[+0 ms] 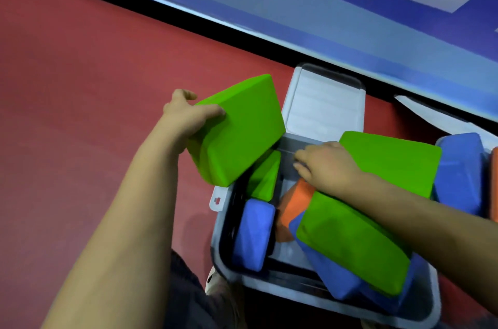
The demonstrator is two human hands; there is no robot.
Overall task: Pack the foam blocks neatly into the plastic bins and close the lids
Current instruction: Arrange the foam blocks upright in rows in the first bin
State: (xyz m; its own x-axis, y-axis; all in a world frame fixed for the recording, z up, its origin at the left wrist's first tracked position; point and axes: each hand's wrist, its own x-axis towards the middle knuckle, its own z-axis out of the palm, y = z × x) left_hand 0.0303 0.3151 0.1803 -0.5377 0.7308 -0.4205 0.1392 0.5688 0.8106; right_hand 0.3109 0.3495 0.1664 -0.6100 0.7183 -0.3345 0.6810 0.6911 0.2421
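Green foam block (237, 129), likely light and squashy, sits in the left hand (186, 115), fingers wrapped round its end, over the bin (296, 293)'s left edge. Right hand (323, 164) reaches inside; its grip is unclear.

Bare forearms, dark trousers, a pale shoe

Both arms are bare, with no sleeves, watch or rings on the left hand (186, 113) or right hand (327, 164); dark trousers (188, 293) and a pale shoe (215, 285) (partly hidden) sit at lower centre.

head | looks steeply down, tilted | close over bin (420, 309), slightly blurred
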